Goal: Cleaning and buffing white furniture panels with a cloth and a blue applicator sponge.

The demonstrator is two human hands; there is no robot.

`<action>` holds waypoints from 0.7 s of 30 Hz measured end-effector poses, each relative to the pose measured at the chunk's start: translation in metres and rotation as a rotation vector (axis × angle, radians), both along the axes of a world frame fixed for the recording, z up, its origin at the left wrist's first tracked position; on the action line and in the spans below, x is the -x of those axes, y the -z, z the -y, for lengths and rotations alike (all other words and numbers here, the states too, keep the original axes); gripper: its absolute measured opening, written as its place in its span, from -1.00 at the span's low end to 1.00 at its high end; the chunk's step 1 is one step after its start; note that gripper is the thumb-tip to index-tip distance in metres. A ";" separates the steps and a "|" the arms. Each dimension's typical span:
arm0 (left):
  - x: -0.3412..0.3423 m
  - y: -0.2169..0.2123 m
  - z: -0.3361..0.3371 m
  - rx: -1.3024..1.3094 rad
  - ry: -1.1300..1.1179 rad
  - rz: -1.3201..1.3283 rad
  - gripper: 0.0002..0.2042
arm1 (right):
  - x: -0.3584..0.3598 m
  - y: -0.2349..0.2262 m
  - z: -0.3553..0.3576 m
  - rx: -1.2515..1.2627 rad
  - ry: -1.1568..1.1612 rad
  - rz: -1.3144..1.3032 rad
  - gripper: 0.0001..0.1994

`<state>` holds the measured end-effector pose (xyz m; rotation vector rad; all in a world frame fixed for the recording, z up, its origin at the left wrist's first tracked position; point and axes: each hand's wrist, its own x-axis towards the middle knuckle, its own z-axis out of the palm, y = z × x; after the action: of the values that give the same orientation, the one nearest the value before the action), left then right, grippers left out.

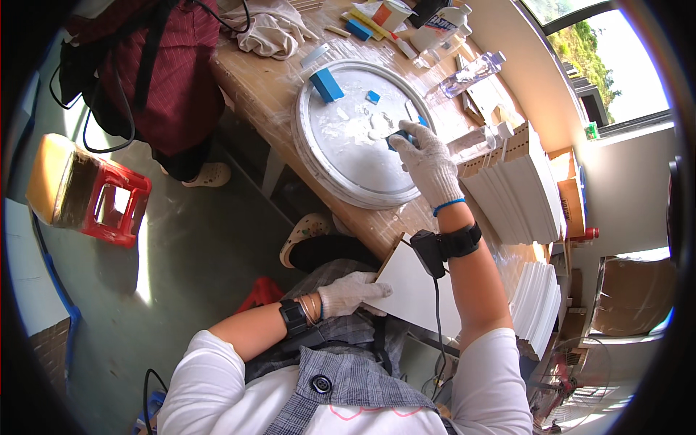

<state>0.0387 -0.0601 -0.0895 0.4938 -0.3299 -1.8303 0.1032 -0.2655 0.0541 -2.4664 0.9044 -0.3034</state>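
Observation:
My left hand (354,293), in a white knit glove, grips the edge of a white flat panel (415,293) that rests slanted by my lap at the table edge. In my gloved right hand (431,170) a small blue sponge piece (394,138) is pinched, partly covered by the fingers. The sponge is at the top of a round whitish lid (335,152), which is smeared with white paste (355,114). A larger blue sponge block (327,85) and a small blue scrap (373,96) also lie on the lid.
Stacks of white panels (507,196) stand on the table's right side, with clear bottles (473,75) behind. A crumpled cloth (270,29) lies at the far left. Another person in dark red (174,80) is beside the table. A red stool (119,203) stands on the floor.

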 end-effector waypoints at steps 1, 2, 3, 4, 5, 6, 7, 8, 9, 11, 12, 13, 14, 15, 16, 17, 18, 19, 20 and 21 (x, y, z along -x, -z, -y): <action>0.000 0.000 0.000 -0.002 -0.006 0.007 -0.59 | -0.001 0.001 0.000 0.000 -0.006 -0.005 -0.56; 0.000 0.000 -0.001 -0.001 -0.012 0.002 -0.59 | -0.001 0.003 -0.001 0.101 -0.060 -0.013 -0.55; -0.001 -0.001 -0.001 -0.002 -0.009 0.006 -0.59 | -0.001 0.005 -0.001 0.201 -0.114 -0.020 -0.55; -0.001 -0.001 -0.001 -0.002 -0.006 0.010 -0.59 | -0.002 0.007 -0.001 0.202 -0.120 -0.025 -0.55; -0.001 -0.001 0.000 -0.002 -0.012 0.005 -0.59 | -0.003 0.009 -0.002 0.258 -0.128 0.002 -0.56; -0.001 0.001 0.000 0.005 -0.007 0.007 -0.59 | -0.004 0.011 -0.003 0.312 -0.136 0.030 -0.57; 0.000 0.002 0.000 0.012 -0.003 0.009 -0.58 | -0.005 0.012 -0.003 0.311 -0.142 0.027 -0.57; 0.000 0.002 -0.001 0.011 -0.007 0.006 -0.58 | -0.007 0.012 -0.004 0.315 -0.156 0.023 -0.59; 0.000 0.003 0.000 0.014 -0.007 0.009 -0.58 | -0.007 0.012 -0.004 0.320 -0.168 0.019 -0.61; 0.001 0.003 0.000 0.018 -0.009 0.011 -0.57 | -0.008 0.016 -0.002 0.343 -0.185 0.033 -0.61; 0.001 0.003 0.000 0.017 -0.005 0.013 -0.57 | -0.009 0.017 -0.002 0.365 -0.200 0.050 -0.62; 0.001 0.003 0.000 0.017 0.000 0.014 -0.57 | -0.009 0.018 -0.002 0.364 -0.204 0.048 -0.62; 0.001 0.002 0.000 0.015 -0.003 0.012 -0.57 | -0.010 0.018 -0.002 0.353 -0.192 0.055 -0.62; 0.001 0.001 0.000 0.017 -0.002 0.014 -0.57 | -0.010 0.018 -0.003 0.342 -0.180 0.061 -0.63; 0.000 0.000 0.000 0.020 -0.001 0.016 -0.57 | -0.010 0.019 -0.003 0.339 -0.183 0.060 -0.63; 0.000 0.000 0.000 0.018 -0.003 0.014 -0.57 | -0.010 0.020 -0.002 0.362 -0.200 0.065 -0.63; 0.001 0.000 0.000 0.015 -0.002 0.021 -0.58 | -0.009 0.020 -0.001 0.385 -0.216 0.071 -0.64; 0.001 0.000 0.000 0.012 0.000 0.029 -0.58 | -0.009 0.021 0.000 0.384 -0.216 0.069 -0.64; 0.002 0.001 0.000 0.011 0.000 0.028 -0.58 | -0.008 0.022 0.001 0.382 -0.219 0.074 -0.65; 0.002 0.002 0.000 0.011 0.001 0.025 -0.58 | -0.009 0.023 0.002 0.379 -0.223 0.079 -0.65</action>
<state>0.0369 -0.0606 -0.0916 0.5096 -0.3577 -1.8236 0.1117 -0.2678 0.0312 -2.8459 0.5715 -0.5308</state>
